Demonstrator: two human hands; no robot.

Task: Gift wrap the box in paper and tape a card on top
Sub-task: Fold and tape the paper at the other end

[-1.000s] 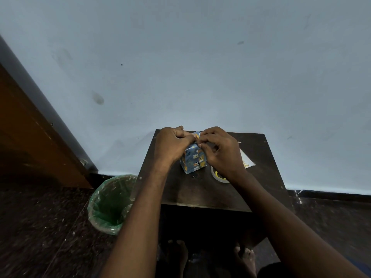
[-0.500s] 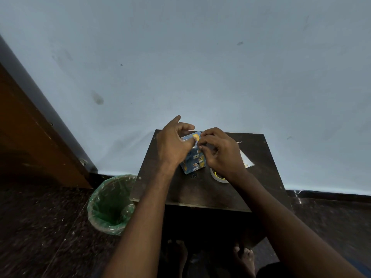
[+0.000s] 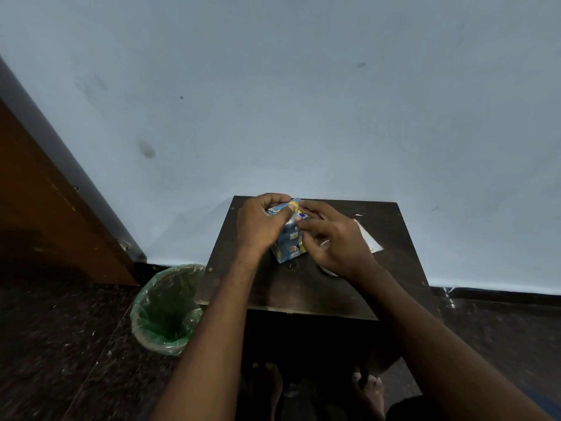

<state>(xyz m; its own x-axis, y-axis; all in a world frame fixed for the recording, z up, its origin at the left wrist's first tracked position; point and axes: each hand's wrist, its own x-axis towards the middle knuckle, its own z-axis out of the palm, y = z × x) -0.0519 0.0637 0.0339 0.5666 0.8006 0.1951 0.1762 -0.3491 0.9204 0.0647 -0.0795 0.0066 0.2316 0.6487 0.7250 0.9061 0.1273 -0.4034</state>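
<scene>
Left hand point(image 3: 261, 221) back down, fingers curled over box point(image 3: 290, 244) top; right hand point(image 3: 332, 238) pinches paper flap; box mid-table point(image 3: 303, 287); crease flap tight, hold flat for tape

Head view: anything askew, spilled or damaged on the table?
Nothing stands out. The wrapped box sits on the table, turned corner-on to the camera, with the left hand and right hand both pinching the paper at its top. The white card lies flat behind the right hand. Nothing looks spilled or torn.
</scene>
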